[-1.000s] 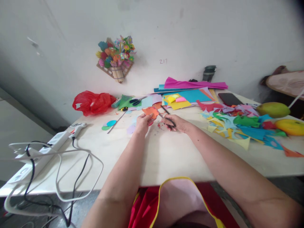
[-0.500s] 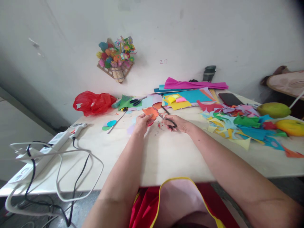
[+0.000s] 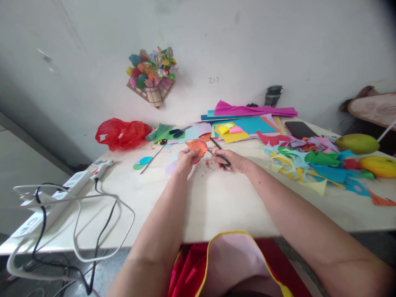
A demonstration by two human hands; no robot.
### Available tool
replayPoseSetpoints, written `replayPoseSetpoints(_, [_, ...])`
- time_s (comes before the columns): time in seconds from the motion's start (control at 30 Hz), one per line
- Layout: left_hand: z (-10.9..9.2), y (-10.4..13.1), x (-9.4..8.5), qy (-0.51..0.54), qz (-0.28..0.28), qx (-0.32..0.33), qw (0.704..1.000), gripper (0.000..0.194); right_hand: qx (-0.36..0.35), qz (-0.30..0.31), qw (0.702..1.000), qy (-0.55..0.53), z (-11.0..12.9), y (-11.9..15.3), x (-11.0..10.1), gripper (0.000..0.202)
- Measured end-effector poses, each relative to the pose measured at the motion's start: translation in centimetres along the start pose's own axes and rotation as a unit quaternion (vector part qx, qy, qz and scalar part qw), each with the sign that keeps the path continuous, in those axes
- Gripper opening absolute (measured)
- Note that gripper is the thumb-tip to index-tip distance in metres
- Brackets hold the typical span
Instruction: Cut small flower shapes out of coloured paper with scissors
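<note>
My left hand [image 3: 186, 160] pinches a piece of orange paper [image 3: 196, 146] above the middle of the table. From the right, my right hand [image 3: 230, 160] grips a pair of scissors [image 3: 223, 159] with dark handles, fingers wrapped round the loops. The scissor blades reach to the right edge of the orange paper. Small red scraps [image 3: 208, 163] lie on the table just below the blades. Left of my hands are a blue paper circle [image 3: 146, 160] and a green one [image 3: 137, 166] beside a thin dark strip [image 3: 153, 157].
A second pair of scissors [image 3: 177, 132] and a red plastic bag [image 3: 122, 134] lie at the back left. Coloured sheets [image 3: 253, 126] and a phone [image 3: 300, 129] are behind. Paper scraps [image 3: 328, 171] and mangoes [image 3: 357, 143] sit right; a power strip [image 3: 58, 202] with cables, left.
The orange paper has turned slightly in my left hand and its upper edge now shows a cut, wavier outline near the blades. Both hands stay in almost the same place.
</note>
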State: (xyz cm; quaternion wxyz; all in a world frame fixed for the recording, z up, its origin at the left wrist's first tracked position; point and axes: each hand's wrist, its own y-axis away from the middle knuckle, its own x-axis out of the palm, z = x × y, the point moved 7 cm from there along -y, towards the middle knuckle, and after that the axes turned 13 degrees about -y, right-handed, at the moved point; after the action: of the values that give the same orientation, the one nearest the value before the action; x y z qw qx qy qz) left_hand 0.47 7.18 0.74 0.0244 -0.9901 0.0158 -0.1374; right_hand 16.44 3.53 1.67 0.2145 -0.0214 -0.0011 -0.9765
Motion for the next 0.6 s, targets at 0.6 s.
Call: replayPoseSetpoints(0.6, [-0.26, -0.01, -0.31, 0.009, 0.017, 0.003, 1.000, 0.026, 0.005, 0.015, 1.000, 0.008, 0.14, 0.06, 0.17, 0.036])
